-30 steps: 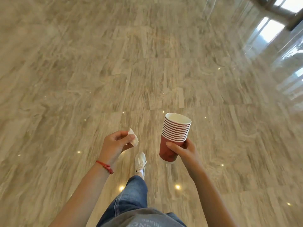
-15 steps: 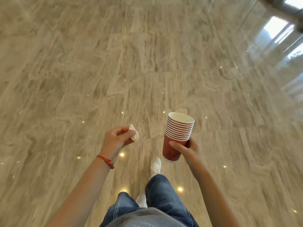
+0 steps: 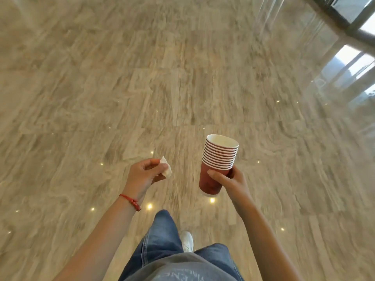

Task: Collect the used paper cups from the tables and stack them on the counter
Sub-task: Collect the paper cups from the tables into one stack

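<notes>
Cups (image 3: pixel 220 159) nested in the right hand (image 3: pixel 229 180), fingers clamped, tissue (image 3: pixel 166 169) pinched in the left hand (image 3: pixel 143 175), another stride nearer an unseen counter.

1. The legs have swapped: the left leg in blue jeans (image 3: pixel 162 238) now swings forward in the middle of the view, where half a second ago the right leg led.
2. The white shoe (image 3: pixel 187 241) now sits low and trailing, mostly hidden behind the jeans; earlier it was out ahead between the hands.
3. The floor (image 3: pixel 121 88) has slid past, so the bright window reflections (image 3: pixel 353 65) at the right edge now lie lower and closer.
4. The ceiling-light glints on the floor have shifted; one (image 3: pixel 212 200) now lies just under the stack of red paper cups (image 3: pixel 218 165).
</notes>
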Motion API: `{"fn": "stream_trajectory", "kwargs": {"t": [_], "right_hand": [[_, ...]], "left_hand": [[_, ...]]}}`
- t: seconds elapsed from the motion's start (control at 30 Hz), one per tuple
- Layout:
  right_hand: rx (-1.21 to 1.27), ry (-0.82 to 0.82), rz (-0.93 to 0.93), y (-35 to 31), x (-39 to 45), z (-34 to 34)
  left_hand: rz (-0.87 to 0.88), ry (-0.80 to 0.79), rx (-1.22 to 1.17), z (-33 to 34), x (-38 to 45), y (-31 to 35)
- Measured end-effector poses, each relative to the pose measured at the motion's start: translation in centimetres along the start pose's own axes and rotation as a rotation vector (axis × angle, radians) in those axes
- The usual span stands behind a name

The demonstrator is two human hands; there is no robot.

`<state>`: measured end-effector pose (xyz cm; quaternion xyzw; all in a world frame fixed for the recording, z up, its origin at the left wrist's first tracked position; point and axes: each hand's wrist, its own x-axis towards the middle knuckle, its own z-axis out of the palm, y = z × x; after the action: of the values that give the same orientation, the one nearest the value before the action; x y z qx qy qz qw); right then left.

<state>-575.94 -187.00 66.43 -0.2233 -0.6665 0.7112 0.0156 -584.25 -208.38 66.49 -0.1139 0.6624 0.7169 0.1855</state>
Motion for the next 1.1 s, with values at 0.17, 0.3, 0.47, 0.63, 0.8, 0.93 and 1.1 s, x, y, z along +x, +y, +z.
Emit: {"fn": "stream_trajectory", "kwargs": {"t": [0.17,0.3,0.47,0.63,0.8,0.93,1.1], "right_hand": [[0.000,-0.010,0.013,-2.9,11.3,1.3],[-0.008,0.017,-0.011,-5.4,21.4,2.7],[0.011,0.051,0.011,-10.1,33.6,4.6],[0.023,0.061,0.021,-14.3,43.8,5.7],[0.022,0.061,0.038,-16.3,54.1,6.0],[0.015,0.025,0.016,-18.3,64.0,5.4],[0.018,0.025,0.003,-22.6,76.5,3.1]], "left_hand": [[-0.022,0.005,-0.014,2.2,10.8,3.4],[0.005,0.005,-0.015,3.6,21.3,7.1],[0.015,-0.002,-0.034,4.9,33.6,14.1],[0.020,-0.009,-0.023,7.2,44.2,20.2],[-0.016,-0.012,-0.024,10.8,53.8,23.4],[-0.010,0.001,-0.025,13.9,62.4,25.8],[-0.029,0.018,-0.035,18.8,72.7,30.6]]}}
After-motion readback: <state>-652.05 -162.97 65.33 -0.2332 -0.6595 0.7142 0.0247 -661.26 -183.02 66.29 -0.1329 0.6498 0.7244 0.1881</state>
